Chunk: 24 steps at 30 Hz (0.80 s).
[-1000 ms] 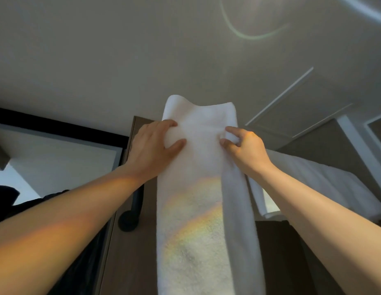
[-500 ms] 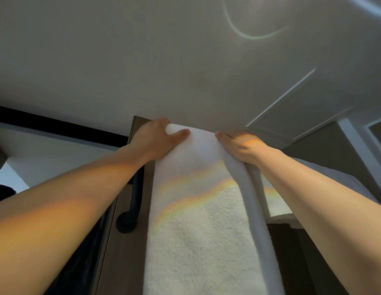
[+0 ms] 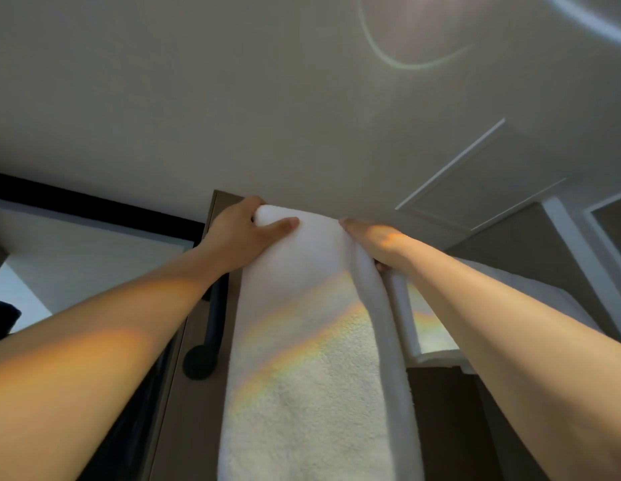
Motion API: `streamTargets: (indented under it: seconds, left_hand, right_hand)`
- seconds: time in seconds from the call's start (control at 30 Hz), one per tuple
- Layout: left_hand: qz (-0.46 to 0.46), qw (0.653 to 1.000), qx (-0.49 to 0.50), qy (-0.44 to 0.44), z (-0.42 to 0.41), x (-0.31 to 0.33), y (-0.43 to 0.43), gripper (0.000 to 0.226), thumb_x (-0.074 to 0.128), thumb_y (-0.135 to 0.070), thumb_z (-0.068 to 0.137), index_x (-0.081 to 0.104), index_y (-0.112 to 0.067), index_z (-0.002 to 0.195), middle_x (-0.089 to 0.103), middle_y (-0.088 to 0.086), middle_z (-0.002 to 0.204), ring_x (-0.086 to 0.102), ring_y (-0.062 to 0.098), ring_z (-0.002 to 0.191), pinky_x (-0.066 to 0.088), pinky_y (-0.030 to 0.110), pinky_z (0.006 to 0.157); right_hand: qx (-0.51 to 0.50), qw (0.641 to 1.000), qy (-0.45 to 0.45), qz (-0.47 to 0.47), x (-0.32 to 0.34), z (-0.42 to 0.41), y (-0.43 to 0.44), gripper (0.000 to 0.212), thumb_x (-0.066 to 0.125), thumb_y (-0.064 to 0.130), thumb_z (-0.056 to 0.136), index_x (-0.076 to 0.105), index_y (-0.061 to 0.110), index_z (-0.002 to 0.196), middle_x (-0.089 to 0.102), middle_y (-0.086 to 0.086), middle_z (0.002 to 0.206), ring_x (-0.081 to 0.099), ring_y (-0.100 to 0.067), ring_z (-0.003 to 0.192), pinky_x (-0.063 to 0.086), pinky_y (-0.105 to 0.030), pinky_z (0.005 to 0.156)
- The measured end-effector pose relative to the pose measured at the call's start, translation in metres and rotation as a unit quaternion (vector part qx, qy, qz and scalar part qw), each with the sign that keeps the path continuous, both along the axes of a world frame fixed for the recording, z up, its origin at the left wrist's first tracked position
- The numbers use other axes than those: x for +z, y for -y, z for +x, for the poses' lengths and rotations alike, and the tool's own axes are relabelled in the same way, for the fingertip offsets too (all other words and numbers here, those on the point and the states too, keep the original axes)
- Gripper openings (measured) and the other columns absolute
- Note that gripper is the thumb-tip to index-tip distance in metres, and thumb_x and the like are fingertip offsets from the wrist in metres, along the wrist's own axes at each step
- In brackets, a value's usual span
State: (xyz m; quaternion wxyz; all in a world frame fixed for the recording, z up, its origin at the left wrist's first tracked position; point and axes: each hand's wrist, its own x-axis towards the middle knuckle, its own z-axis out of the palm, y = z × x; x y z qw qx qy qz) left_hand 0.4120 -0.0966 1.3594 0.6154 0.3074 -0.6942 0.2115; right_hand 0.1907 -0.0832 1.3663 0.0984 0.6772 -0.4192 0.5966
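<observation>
A long white towel (image 3: 312, 359) hangs down the middle of the view from the top edge of a brown door (image 3: 194, 394), close under the ceiling. My left hand (image 3: 245, 234) grips the towel's top left corner, thumb across the front and fingers curled behind it. My right hand (image 3: 373, 243) holds the towel's top right edge; its fingers go over the fold and are hidden behind the cloth. Both arms reach up and forward.
The grey ceiling (image 3: 302, 116) lies just above my hands. A black bar handle (image 3: 206, 338) runs down the door left of the towel. More white cloth (image 3: 510, 300) lies to the right behind my right arm. A recessed ceiling panel (image 3: 482, 178) is at the upper right.
The towel's upright top flap has been folded back over the door's top edge. Both hands moved up and forward with it, and the camera came closer.
</observation>
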Motion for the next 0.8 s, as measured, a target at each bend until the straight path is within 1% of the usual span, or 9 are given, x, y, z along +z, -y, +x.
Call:
streamTargets:
  seconds: [0.07,0.1,0.17,0.27,0.37,0.53,0.6,0.7,0.8]
  left_hand:
    - [-0.005,1.0,0.004,-0.004,-0.002,0.0,-0.001,0.051,0.06,-0.063,0.081,0.054,-0.022,0.109,0.06,-0.006,0.098,0.059,0.011,0.084,0.049,0.027,0.063]
    - [-0.003,1.0,0.007,-0.001,-0.003,0.0,-0.002,0.052,0.059,-0.063,0.082,0.054,-0.021,0.112,0.06,-0.004,0.1,0.059,0.013,0.086,0.049,0.027,0.064]
    - [0.004,1.0,0.008,-0.001,-0.003,-0.001,-0.003,0.055,0.058,-0.063,0.083,0.053,-0.02,0.116,0.059,-0.003,0.104,0.057,0.014,0.087,0.044,0.024,0.061]
    - [0.0,1.0,0.014,-0.005,-0.004,-0.001,-0.004,0.056,0.058,-0.063,0.083,0.052,-0.02,0.118,0.056,-0.004,0.104,0.055,0.014,0.086,0.038,0.022,0.057]
    - [-0.012,1.0,0.011,-0.013,-0.005,0.001,-0.002,0.051,0.059,-0.062,0.083,0.053,-0.021,0.112,0.053,-0.009,0.093,0.049,0.001,0.076,0.036,0.021,0.056]
    - [-0.015,0.999,0.028,-0.014,-0.005,0.0,-0.002,0.045,0.058,-0.062,0.083,0.05,-0.024,0.106,0.049,-0.014,0.086,0.046,-0.002,0.074,0.034,0.021,0.054]
    - [-0.009,1.0,0.026,-0.007,-0.005,-0.001,-0.003,0.047,0.058,-0.062,0.084,0.051,-0.022,0.109,0.053,-0.009,0.094,0.049,0.003,0.076,0.034,0.021,0.055]
    - [0.039,0.999,0.026,0.012,-0.002,0.0,-0.012,0.059,0.057,-0.062,0.083,0.05,-0.019,0.122,0.054,-0.004,0.107,0.052,0.014,0.088,0.038,0.022,0.058]
    - [0.064,0.997,0.049,0.011,-0.003,-0.002,-0.025,0.067,0.059,-0.062,0.083,0.046,-0.016,0.131,0.054,0.004,0.121,0.054,0.023,0.104,0.048,0.035,0.078]
  right_hand:
    - [-0.064,0.996,-0.045,-0.046,-0.013,-0.002,-0.003,0.025,0.039,0.042,0.102,0.053,0.022,0.104,0.057,-0.004,0.076,0.057,-0.02,0.066,0.046,-0.027,0.061]
    - [-0.111,0.989,-0.043,-0.086,-0.024,-0.006,-0.004,0.031,0.041,0.041,0.101,0.056,0.017,0.114,0.064,-0.012,0.094,0.064,-0.031,0.084,0.05,-0.034,0.073]
    - [-0.186,0.969,0.009,-0.161,-0.053,-0.016,-0.005,0.035,0.044,0.039,0.098,0.058,0.014,0.118,0.064,-0.012,0.115,0.059,-0.035,0.107,0.045,-0.039,0.085]
    - [-0.159,0.974,0.028,-0.16,-0.085,-0.033,-0.001,0.034,0.046,0.041,0.098,0.062,0.017,0.114,0.065,-0.002,0.112,0.058,-0.027,0.106,0.043,-0.036,0.082]
    - [-0.012,0.996,0.055,-0.069,-0.082,-0.04,0.005,0.039,0.046,0.046,0.099,0.064,0.012,0.106,0.066,-0.002,0.098,0.059,-0.023,0.099,0.043,-0.033,0.081]
    - [0.18,0.965,0.165,0.092,-0.065,-0.031,0.009,0.048,0.051,0.05,0.096,0.06,0.005,0.111,0.064,-0.011,0.099,0.063,-0.026,0.094,0.05,-0.037,0.092]
    - [0.191,0.959,0.181,0.107,-0.063,-0.025,0.008,0.038,0.056,0.044,0.096,0.057,0.006,0.1,0.059,-0.006,0.086,0.058,-0.019,0.078,0.046,-0.03,0.078]
    - [0.18,0.957,0.221,0.052,-0.061,-0.017,0.009,0.026,0.061,0.032,0.095,0.059,0.007,0.104,0.063,-0.007,0.091,0.059,-0.02,0.08,0.045,-0.029,0.071]
    - [0.144,0.963,0.229,0.022,-0.06,-0.012,0.006,0.018,0.06,0.027,0.096,0.061,0.009,0.101,0.061,-0.009,0.095,0.057,-0.022,0.084,0.044,-0.029,0.071]
